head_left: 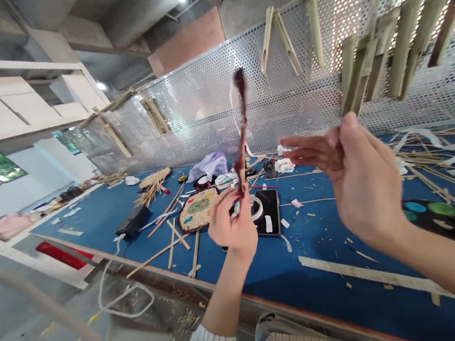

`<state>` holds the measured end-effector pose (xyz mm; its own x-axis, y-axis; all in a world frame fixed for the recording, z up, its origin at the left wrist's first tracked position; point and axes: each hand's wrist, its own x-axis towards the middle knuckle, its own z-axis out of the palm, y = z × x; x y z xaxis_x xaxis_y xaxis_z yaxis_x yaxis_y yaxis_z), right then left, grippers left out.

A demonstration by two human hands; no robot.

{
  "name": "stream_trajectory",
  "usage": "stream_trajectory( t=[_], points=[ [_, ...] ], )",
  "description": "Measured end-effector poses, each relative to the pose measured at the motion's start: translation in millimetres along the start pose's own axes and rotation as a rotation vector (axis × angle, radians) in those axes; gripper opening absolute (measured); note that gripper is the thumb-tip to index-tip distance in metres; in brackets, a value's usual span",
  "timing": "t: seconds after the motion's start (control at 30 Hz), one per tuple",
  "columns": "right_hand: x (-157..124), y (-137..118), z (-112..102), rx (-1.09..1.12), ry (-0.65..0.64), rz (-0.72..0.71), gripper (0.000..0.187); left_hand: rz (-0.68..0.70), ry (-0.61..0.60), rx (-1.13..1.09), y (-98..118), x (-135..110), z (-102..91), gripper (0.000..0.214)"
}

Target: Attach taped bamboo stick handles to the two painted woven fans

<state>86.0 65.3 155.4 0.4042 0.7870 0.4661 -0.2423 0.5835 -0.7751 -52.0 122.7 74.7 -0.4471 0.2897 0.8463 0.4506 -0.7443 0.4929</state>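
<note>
My left hand (232, 224) is raised above the blue-topped workbench (307, 263), pinching a thin stick (242, 135) stained dark red. The stick stands nearly upright and is blurred at its tip. My right hand (363, 180) is raised to the right of the stick, with its fingers pointing toward it and not touching it. I see nothing held in it. Below my left hand lie a roll of white tape (257, 209) on a black tablet-like slab (270, 213) and a painted woven oval (198, 210).
Loose bamboo strips (431, 157) cover the bench's right side, beside a black palette (447, 220) with coloured paint wells. A long wooden slat (371, 274) lies in front. Bamboo pieces hang on a perforated metal screen (218, 99) along the far edge.
</note>
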Motion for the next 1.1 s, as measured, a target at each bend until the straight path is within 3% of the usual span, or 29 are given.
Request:
stream_trajectory(
  t=[0.1,0.2,0.33,0.43,0.53,0.83,0.97,1.1],
  points=[
    [-33,11,-8,-0.184,0.039,-0.007,0.028,-0.176,0.248,-0.098,14,6,-3.4,0.017],
    [-58,35,-13,-0.168,0.007,0.184,0.032,-0.282,0.328,-0.157,21,4,-5.6,0.024],
    [-54,65,2,0.269,0.104,0.552,0.040,-0.227,0.236,-0.135,20,-10,-6.7,0.017],
    [-39,77,17,0.369,0.042,0.647,0.040,-0.166,0.053,-0.107,15,-22,-10.0,0.011],
    [-29,81,19,0.388,0.035,0.626,0.038,-0.187,-0.063,-0.103,11,-31,-16.1,0.012],
    [-25,89,-4,0.336,0.189,0.443,0.052,-0.395,-0.141,-0.110,20,-24,-26.1,0.024],
    [-20,94,-13,0.264,0.230,0.389,0.053,-0.482,-0.286,-0.100,18,-19,-31.5,0.026],
    [-16,98,-20,0.183,0.259,0.360,0.056,-0.678,-0.436,-0.213,19,-17,-40.1,0.038]
  ],
)
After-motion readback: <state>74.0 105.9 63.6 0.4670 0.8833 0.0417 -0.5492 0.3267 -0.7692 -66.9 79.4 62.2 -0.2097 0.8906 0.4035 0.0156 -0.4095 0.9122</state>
